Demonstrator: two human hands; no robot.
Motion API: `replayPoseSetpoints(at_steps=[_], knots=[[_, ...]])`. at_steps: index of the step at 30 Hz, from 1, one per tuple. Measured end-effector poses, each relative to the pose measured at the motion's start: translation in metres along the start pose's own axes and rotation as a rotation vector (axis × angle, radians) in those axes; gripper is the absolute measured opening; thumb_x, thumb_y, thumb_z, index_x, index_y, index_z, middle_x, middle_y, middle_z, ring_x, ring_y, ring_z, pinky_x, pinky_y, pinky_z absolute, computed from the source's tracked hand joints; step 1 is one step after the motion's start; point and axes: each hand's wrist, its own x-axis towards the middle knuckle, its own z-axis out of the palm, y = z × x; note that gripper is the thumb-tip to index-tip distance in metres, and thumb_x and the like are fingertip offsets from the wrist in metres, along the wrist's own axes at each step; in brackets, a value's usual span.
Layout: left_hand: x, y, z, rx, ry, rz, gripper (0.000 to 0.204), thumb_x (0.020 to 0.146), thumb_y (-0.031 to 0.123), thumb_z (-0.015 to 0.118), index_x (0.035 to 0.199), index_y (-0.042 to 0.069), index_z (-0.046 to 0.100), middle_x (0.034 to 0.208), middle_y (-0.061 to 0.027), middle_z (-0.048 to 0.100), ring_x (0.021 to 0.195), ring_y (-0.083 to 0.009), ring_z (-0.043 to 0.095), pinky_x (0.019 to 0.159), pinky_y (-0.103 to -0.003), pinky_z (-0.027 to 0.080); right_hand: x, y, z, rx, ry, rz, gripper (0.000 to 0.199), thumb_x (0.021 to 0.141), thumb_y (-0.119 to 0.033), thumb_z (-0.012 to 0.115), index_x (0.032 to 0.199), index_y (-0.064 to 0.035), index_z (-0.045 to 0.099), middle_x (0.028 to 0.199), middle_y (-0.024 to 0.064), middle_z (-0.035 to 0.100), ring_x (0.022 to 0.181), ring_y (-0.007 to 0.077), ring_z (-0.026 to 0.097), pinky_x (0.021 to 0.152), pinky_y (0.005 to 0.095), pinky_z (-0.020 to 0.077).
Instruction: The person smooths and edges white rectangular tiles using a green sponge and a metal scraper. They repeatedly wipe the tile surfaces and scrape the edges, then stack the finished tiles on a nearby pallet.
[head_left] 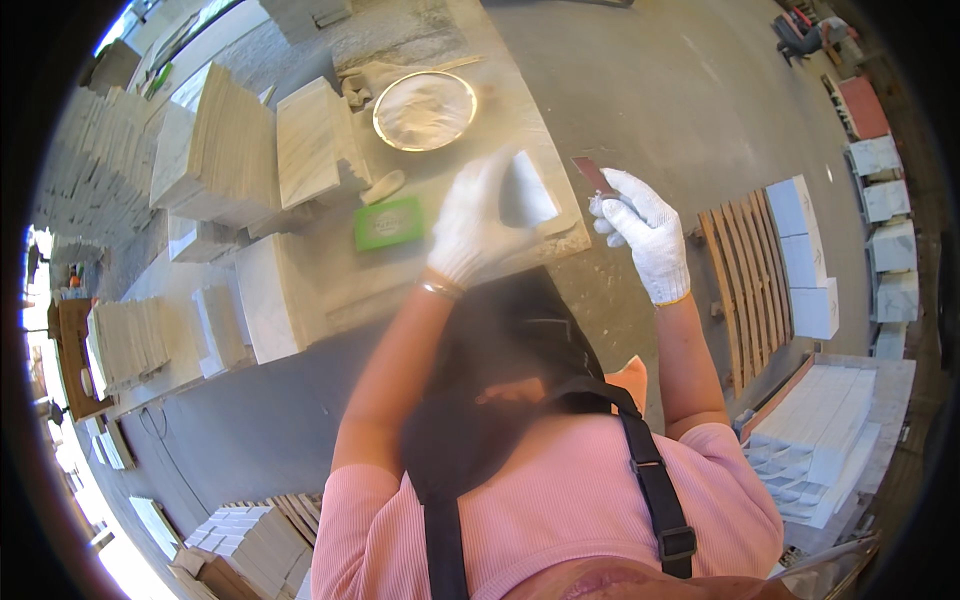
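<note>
One marked item: the green box [390, 223], on the desk [515, 110] just left of the left hand [470, 225]. Pale print sits around the middle of its upper face, roughly one cluster of characters on plain green. Too faint and soft to read with confidence. No other text legible around either hand.

One wide view looks steeply down from head height. The left hand [468, 225] and right hand [648, 238] are close below, the floor [640, 90] farther off.
</note>
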Motion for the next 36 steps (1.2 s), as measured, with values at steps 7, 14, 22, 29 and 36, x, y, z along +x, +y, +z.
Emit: replayPoseSetpoints(at_steps=[7, 14, 22, 29, 36], knots=[[0.012, 0.015, 0.023, 0.212, -0.135, 0.061, 0.095, 0.061, 0.035, 0.086, 0.148, 0.014, 0.052, 0.129, -0.0176, 0.06, 0.122, -0.0391, 0.057, 0.101, -0.05, 0.049, -0.001, 0.073, -0.033, -0.396, 0.171, -0.116, 0.025, 0.097, -0.018, 0.069, 0.12, -0.0093, 0.069, 0.1, 0.0152, 0.076, 0.087, 0.0265, 0.074, 0.077, 0.0381, 0.0567], [0.027, 0.021, 0.05, 0.349, -0.25, -0.033, 0.086, 0.064, 0.039, 0.079, 0.144, 0.012, 0.057, 0.135, -0.0193, 0.059, 0.128, -0.0412, 0.054, 0.108, -0.05, 0.045, 0.006, 0.126, -0.019, -0.496, 0.173, -0.095, 0.022, 0.098, -0.027, 0.064, 0.116, -0.0156, 0.067, 0.097, 0.0172, 0.075, 0.091, 0.0421, 0.071, 0.079, 0.0496, 0.0561], [0.018, 0.009, 0.061, 0.387, -0.212, 0.074, 0.079, 0.065, 0.047, 0.085, 0.129, 0.006, 0.066, 0.135, -0.019, 0.06, 0.128, -0.0417, 0.054, 0.108, -0.05, 0.044, 0.005, 0.132, -0.007, -0.529, 0.211, -0.15, 0.02, 0.097, -0.018, 0.069, 0.116, -0.0134, 0.065, 0.091, 0.0118, 0.075, 0.078, 0.0322, 0.072, 0.072, 0.0388, 0.0566], [0.014, 0.0, 0.066, 0.388, -0.201, 0.109, 0.081, 0.065, 0.045, 0.086, 0.133, 0.006, 0.064, 0.136, -0.0182, 0.059, 0.127, -0.0422, 0.053, 0.108, -0.052, 0.043, 0.002, 0.126, 0.0, -0.453, 0.133, -0.058, 0.025, 0.099, -0.028, 0.062, 0.12, -0.0143, 0.063, 0.095, 0.0204, 0.074, 0.09, 0.0434, 0.071, 0.078, 0.0517, 0.0562], [0.015, -0.001, 0.065, 0.392, -0.215, 0.12, 0.082, 0.065, 0.044, 0.087, 0.134, 0.007, 0.063, 0.135, -0.0179, 0.059, 0.126, -0.0424, 0.052, 0.107, -0.053, 0.042, 0.0, 0.122, -0.003, -0.44, 0.101, -0.073, 0.026, 0.101, -0.027, 0.061, 0.122, -0.0123, 0.062, 0.096, 0.021, 0.073, 0.09, 0.0436, 0.071, 0.078, 0.0511, 0.0559]])
